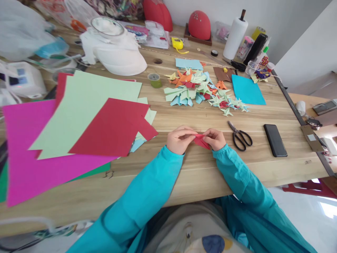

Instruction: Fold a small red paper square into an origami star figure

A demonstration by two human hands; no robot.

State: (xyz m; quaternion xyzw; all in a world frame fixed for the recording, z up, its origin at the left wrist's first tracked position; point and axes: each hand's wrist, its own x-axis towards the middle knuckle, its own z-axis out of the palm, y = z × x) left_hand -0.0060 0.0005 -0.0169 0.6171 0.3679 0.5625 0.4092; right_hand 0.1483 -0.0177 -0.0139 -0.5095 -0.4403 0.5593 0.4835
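Both hands closed on one small folded red paper (pixel 200 141), pinched between them. Left hand (pixel 180 139): fingers curled, thumb and fingertips nipped on the paper's left edge. Right hand (pixel 216 139): fingers bent over the right end, gripping it. The paper sits low over the wooden table (pixel 200 168), near its front edge; touching the wood or just above it, cannot tell. Teal sleeves on both arms.

Just right of the right hand: black-handled scissors (pixel 240 136), lying flat, blades slightly parted. Further right, a dark phone (pixel 275 140), face up.

Behind the hands, well apart: a loose pile of folded paper shapes (pixel 202 91), green, pale blue, orange, red. Blue sheet (pixel 248 90) beside it on the right.

Left of the hands: overlapping large sheets, with a red sheet (pixel 113 128) on top, then a pale green sheet (pixel 86 102) and a magenta sheet (pixel 26 154).

Containers: small green tub (pixel 155 80) left of the pile, contents not readable. Clear bowl (pixel 107 26) at the back left holds something white. Small clear cup (pixel 251 66) at the back right; contents cannot be made out.
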